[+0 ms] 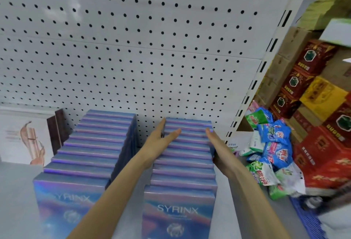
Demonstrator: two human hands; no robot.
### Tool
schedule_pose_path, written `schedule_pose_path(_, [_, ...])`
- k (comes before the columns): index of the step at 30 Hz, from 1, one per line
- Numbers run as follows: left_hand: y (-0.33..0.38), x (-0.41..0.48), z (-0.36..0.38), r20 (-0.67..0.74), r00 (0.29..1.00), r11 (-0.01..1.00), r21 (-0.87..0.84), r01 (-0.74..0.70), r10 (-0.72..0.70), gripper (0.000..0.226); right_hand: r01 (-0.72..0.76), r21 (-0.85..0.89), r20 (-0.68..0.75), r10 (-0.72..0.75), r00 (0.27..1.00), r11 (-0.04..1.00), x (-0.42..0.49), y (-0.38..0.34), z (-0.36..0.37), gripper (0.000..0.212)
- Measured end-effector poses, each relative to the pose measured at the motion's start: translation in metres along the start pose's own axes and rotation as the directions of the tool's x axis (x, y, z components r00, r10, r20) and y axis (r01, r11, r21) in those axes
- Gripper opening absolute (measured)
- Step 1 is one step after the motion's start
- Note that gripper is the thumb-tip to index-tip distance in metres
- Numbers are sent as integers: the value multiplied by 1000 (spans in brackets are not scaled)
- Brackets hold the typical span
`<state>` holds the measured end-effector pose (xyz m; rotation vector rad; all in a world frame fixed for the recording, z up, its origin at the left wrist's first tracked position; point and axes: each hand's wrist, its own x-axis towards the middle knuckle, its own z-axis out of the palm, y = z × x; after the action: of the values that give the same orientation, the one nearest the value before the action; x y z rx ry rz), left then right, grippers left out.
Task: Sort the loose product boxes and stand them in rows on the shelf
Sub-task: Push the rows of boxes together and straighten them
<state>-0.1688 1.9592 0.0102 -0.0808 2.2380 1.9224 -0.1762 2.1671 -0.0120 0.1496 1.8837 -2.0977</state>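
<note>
Bracing the row of SYRINX boxes [188, 155] between both hands: left hand [159, 142] and right hand [218, 149] flat-open, fingers straight, pressing its sides. A second row [91, 144] stands just left of them.

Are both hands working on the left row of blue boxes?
No, the left hand and right hand lie open against either side of the right row; the left row is untouched.

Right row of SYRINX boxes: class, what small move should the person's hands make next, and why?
Probably squeeze both hands gently inward to square the row. The left hand lies flat against the right row of SYRINX boxes on its left side, the right hand flat along its right side, fingers straight; the boxes already stand upright beside the left row.
</note>
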Motion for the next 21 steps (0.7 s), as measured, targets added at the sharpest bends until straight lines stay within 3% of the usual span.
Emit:
schedule_pose_path(4, [0, -1, -1, 3, 1000, 1000, -26, -5, 5, 80, -38, -3, 17, 38, 999, 999, 1, -4, -4, 70])
schedule_pose_path(11, [6, -6, 1, -50, 999, 1000, -16, -3, 2, 89, -69, -71, 87, 75, 993, 995, 4, -6, 13, 107])
schedule_pose_path(14, [4, -7, -2, -58, 998, 1000, -29, -11, 9, 91, -53, -142, 61, 62, 996, 988, 3, -8, 18, 102])
schedule_pose_path(18, [-2, -10, -3, -79, 995, 998, 33, -54, 57, 83, 24, -212, 63, -11, 998, 977, -7, -13, 15, 63])
schedule_pose_path(21, [-8, -11, -4, -83, 995, 998, 40, -56, 59, 86, 82, -315, 22, -79, 997, 946, -15, -14, 19, 69])
